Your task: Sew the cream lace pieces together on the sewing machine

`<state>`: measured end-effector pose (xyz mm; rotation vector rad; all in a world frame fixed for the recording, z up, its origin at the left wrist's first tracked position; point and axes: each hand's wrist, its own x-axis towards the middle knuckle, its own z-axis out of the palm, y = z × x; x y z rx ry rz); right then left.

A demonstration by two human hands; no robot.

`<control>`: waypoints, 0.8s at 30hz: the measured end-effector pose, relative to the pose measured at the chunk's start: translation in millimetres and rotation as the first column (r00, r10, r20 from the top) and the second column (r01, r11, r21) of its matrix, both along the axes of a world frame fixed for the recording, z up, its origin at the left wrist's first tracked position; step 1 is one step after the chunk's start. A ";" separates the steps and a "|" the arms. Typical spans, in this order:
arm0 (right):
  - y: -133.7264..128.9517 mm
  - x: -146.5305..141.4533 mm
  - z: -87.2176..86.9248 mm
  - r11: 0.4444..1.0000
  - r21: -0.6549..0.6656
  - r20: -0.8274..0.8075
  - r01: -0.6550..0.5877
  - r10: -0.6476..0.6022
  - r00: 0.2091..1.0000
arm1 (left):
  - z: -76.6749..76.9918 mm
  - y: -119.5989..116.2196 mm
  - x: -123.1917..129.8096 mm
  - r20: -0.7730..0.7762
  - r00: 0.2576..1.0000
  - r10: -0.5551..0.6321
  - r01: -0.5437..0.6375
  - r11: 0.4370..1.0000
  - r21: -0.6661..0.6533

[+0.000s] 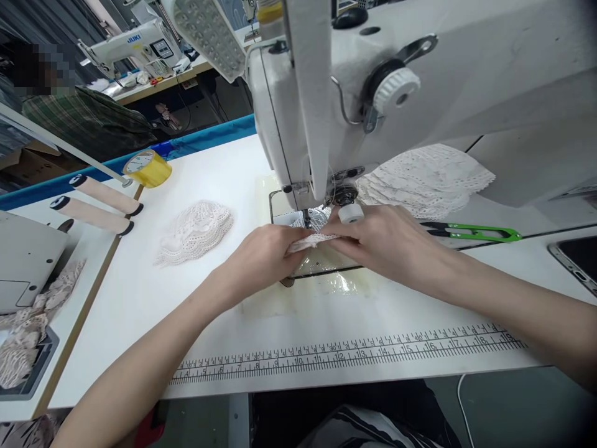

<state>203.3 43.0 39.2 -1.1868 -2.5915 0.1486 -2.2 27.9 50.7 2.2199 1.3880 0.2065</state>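
A small folded piece of white lace fabric (313, 241) is pinched between both hands, just in front of the needle and presser foot of a white sewing machine (289, 124). My left hand (275, 252) grips its left end, thumb and fingers pressed together. At its right end, my right hand (373, 239) holds it the same way, beside the machine's round white knob (351, 213). Part of the lace reaches under the needle area, partly hidden by the fingers. A lace piece (198, 231) lies to the left on the white table (140, 311).
Stacked lace (424, 180) lies behind my right hand, near green-handled snips (485, 233) and a phone (578, 261). Yellow tape (148, 168) and two thread cones (107, 195) sit at left. A ruler strip (345, 354) runs along the front edge. A person (84, 124) is at the back left.
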 end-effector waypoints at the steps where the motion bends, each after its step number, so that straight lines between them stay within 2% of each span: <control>1: 0.3 0.9 -3.1 0.998 0.058 -0.042 0.019 -0.017 0.999 | -1.6 4.0 -0.7 0.016 1.000 0.000 0.000 1.000 0.006; 3: 1.6 2.3 -8.0 0.991 0.115 -0.085 0.068 -0.058 0.995 | -3.5 10.3 -3.6 0.042 0.999 0.008 -0.008 1.000 0.015; 8: 5.1 -0.5 -10.9 0.987 0.082 -0.097 0.137 -0.129 0.987 | -1.9 17.8 -12.3 0.168 0.985 -0.048 0.058 0.997 -0.054; 12: 1.6 -0.1 -9.5 0.995 0.053 -0.087 0.085 -0.080 0.993 | -6.0 11.5 -13.4 0.220 0.969 -0.109 0.112 0.994 0.001; 14: -1.8 2.4 -10.1 0.997 0.072 -0.102 0.002 0.005 0.995 | -13.5 2.2 -11.9 0.153 0.975 -0.164 0.144 0.981 0.131; 15: -3.5 3.7 -10.8 0.993 0.104 -0.108 -0.055 0.066 0.992 | -18.2 -3.9 -10.7 0.080 0.979 -0.186 0.163 0.959 0.234; 16: -5.1 4.8 -11.6 0.982 0.146 -0.110 -0.115 0.132 0.985 | -23.1 -10.4 -9.4 -0.006 0.981 -0.196 0.184 0.906 0.380; 18: -7.7 6.0 -13.8 0.949 0.233 -0.088 -0.211 0.237 0.968 | -31.5 -23.3 -6.4 -0.157 0.977 -0.143 0.209 0.771 0.601; 20: -9.8 5.7 -15.8 0.924 0.282 -0.054 -0.258 0.283 0.957 | -36.5 -33.6 -3.5 -0.251 0.964 -0.084 0.237 0.694 0.680; 21: -10.6 5.3 -16.6 0.919 0.290 -0.039 -0.268 0.291 0.956 | -37.6 -37.1 -2.4 -0.278 0.958 -0.072 0.250 0.685 0.684; 24: -12.1 4.0 -17.7 0.919 0.284 -0.017 -0.275 0.292 0.956 | -37.6 -40.9 -1.4 -0.311 0.946 -0.087 0.277 0.714 0.643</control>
